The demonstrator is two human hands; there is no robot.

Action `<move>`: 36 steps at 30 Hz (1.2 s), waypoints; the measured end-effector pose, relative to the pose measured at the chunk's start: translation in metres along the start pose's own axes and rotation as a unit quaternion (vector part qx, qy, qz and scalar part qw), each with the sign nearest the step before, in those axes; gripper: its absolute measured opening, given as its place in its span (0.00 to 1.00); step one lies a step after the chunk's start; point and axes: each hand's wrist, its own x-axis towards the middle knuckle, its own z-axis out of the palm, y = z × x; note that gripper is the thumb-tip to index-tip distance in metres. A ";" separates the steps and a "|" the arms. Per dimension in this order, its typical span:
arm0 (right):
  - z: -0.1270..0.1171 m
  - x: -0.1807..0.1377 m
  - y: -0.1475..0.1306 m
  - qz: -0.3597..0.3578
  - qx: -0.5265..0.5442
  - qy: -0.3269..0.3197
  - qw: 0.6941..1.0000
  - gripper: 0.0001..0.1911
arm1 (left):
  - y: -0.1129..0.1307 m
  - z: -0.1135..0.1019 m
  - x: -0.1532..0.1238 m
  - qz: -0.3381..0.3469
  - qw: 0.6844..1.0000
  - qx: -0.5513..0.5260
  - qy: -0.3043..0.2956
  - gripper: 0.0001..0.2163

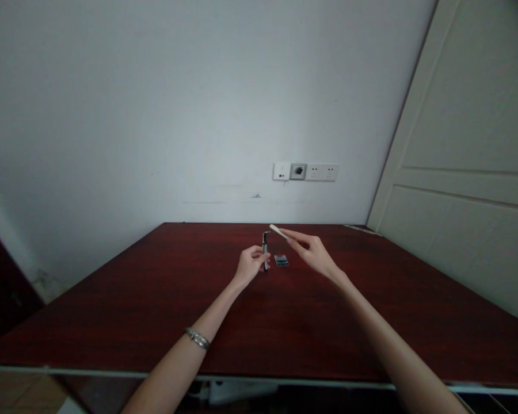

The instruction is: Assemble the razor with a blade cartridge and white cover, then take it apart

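Dark red wooden table [112, 310] fills the lower half of the frame; its pale front edge runs across the bottom. Surface mostly bare.

Both bare forearms come in from the bottom edge and reach toward centre frame, converging slightly. Left forearm rises from bottom centre-left, with a silver bracelet [197, 338] on the wrist. Right forearm enters from the bottom right corner, longer in view, angled up and left.

Left hand [251, 263], just left of centre: wrist low, close to the tabletop, fingers curled, thumb side up. It is closed around a dark pen-like tool [265, 253], held upright, with its lower end at or just above the table; contact cannot be told. The top of the tool stands clear above the fingers.

Right hand [313, 252], just right of centre: raised off the table, palm turned left, fingers stretched long and pointing up-left. The fingertips pinch a white stick [278, 231], slender and tilted, its free end up-left above the top of the dark tool. The two are near but apart.

A small bluish packet [281, 260] lies flat on the table between the two hands, just right of the tool, untouched.

Beyond the table's far edge: plain white wall [155, 115] with a white socket strip [305, 171], right of centre. A cream panelled door [470, 161] fills the right side.
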 end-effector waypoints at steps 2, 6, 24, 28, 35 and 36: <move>0.001 0.001 0.002 0.010 -0.008 0.043 0.999 0.19 | -0.005 -0.001 0.002 0.034 0.998 0.037 0.033 0.10; 0.006 0.000 0.002 0.018 -0.045 0.033 0.998 0.19 | -0.009 -0.001 0.004 0.076 0.991 0.093 0.063 0.09; 0.004 -0.006 0.011 -0.025 0.016 -0.083 0.996 0.20 | 0.001 0.001 -0.001 0.098 0.990 0.100 0.020 0.05; 0.001 -0.005 0.010 -0.036 0.023 -0.058 0.997 0.20 | 0.001 0.000 -0.001 0.096 0.992 0.083 0.010 0.05; 0.001 -0.001 0.010 -0.013 0.012 -0.109 0.994 0.20 | 0.004 -0.003 -0.001 0.101 0.992 0.069 0.001 0.07; 0.001 -0.001 0.009 -0.016 0.016 -0.083 0.996 0.20 | 0.004 -0.003 -0.001 0.101 0.992 0.072 0.001 0.07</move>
